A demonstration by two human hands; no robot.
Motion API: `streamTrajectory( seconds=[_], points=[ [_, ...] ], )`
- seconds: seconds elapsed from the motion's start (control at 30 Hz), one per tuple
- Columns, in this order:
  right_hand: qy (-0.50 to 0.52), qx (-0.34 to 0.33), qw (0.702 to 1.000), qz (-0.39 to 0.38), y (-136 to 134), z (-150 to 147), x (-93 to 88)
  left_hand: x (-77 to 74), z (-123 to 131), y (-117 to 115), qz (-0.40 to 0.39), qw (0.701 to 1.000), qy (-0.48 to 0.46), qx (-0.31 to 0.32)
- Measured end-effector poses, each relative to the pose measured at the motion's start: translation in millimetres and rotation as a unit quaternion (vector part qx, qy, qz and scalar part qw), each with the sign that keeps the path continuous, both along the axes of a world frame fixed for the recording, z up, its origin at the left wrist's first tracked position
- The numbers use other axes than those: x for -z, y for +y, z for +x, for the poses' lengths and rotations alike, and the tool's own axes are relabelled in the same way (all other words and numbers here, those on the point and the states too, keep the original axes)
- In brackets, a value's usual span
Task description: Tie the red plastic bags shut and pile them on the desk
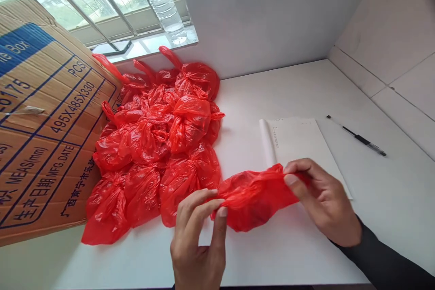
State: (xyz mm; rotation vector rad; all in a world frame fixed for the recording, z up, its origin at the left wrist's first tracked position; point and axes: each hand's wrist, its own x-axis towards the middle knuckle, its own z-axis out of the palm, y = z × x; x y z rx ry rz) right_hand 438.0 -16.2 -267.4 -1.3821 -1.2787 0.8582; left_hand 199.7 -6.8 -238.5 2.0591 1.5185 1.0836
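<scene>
A red plastic bag (253, 197) is stretched sideways between my two hands, just above the front of the white table. Its left end is pinched between the thumb and fingers of my left hand (200, 235). At the other end, my right hand (321, 197) grips the bag between thumb and bent forefinger, near the lower edge of an open notepad (295, 138). What the bag contains, if anything, cannot be made out. Left of my hands sits a pile of knotted red plastic bags (152, 140), some with handle loops sticking up.
A large cardboard box (44, 145) stands at the left, against the pile. On the right of the table (384, 217) lies a black pen (363, 140). A clear plastic bottle (163, 4) stands on the sill of the barred window.
</scene>
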Motion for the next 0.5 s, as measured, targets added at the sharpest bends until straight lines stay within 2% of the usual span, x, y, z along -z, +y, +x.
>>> streamTrajectory(
  seconds=[0.07, 0.13, 0.23, 0.3, 0.37, 0.43, 0.5],
  points=[
    [0.022, 0.038, 0.999, -0.025, -8.1, 6.1, -3.4, -2.1, -13.1, -3.0, -0.056, 0.996, -0.051, -0.055],
    [-0.008, 0.020, 0.998, -0.062, -16.4, 7.8, -6.1, -3.6, -20.0, -9.4, -0.088, 0.991, -0.077, -0.066],
    [-0.095, -0.070, 0.987, -0.107, -28.1, 2.0, -10.7, -4.6, -18.0, -19.7, -0.073, 0.996, -0.047, -0.017],
    [-0.119, -0.085, 0.984, -0.103, -35.2, -1.4, -14.4, -5.3, -15.9, -22.8, -0.058, 0.998, -0.019, 0.024],
    [-0.119, -0.035, 0.989, -0.078, -41.2, 0.3, -18.2, -6.3, -19.1, -22.3, -0.049, 0.998, -0.035, 0.030],
    [-0.108, 0.025, 0.992, -0.067, -45.4, 6.2, -21.6, -6.7, -27.3, -20.5, -0.069, 0.994, -0.088, -0.007],
    [-0.099, 0.057, 0.991, -0.068, -47.2, 12.5, -24.5, -5.7, -37.4, -19.8, -0.108, 0.985, -0.125, -0.040]
  ],
)
